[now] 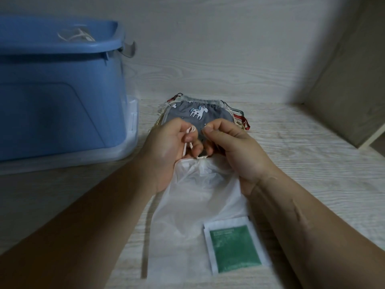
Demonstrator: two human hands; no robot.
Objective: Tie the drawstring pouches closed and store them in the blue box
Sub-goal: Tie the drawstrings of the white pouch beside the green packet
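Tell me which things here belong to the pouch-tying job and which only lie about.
Job: white pouch, drawstring, left hand, right hand, unicorn pouch pile, blue box.
Lying about: green packet at the white pouch's bottom, clear plastic under the box.

Dim, cool indoor light, brightest on the tabletop (291, 142); corners fall into shadow. Wide-angle curvature bends the edges; the blue box (52, 105) appears slightly blurred.

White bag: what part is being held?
Left hand pinches the white drawstring cord of the translucent white pouch, above its neck; right hand seemingly pinches it too.
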